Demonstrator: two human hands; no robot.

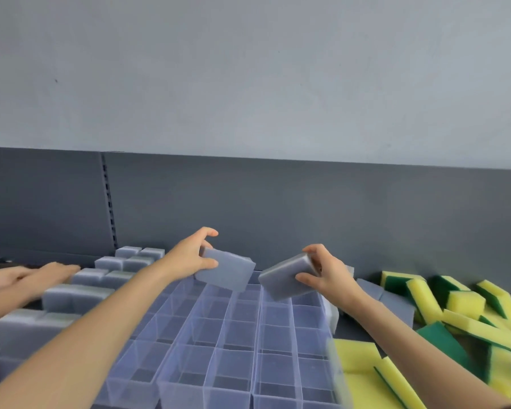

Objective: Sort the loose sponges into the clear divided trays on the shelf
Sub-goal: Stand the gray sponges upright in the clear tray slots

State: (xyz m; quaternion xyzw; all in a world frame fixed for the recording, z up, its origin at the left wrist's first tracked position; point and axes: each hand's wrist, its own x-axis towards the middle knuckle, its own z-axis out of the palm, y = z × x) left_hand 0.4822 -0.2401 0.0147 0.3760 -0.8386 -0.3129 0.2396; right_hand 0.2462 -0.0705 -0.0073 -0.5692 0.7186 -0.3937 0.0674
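Hovering over clear divided trays (242, 332) | left grip (189, 258) pinching grey sponge (226, 271) | right grip (328, 273) clasping second grey sponge (285, 280)

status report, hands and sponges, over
Left hand grips grey sponge; right hand grips second grey sponge. Both above empty clear trays. Another person's hands at far left.

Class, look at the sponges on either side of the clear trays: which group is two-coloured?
The yellow-and-green pile at the far right: yellow foam with a green layer. The grey sponges lined up on the left look plain grey.
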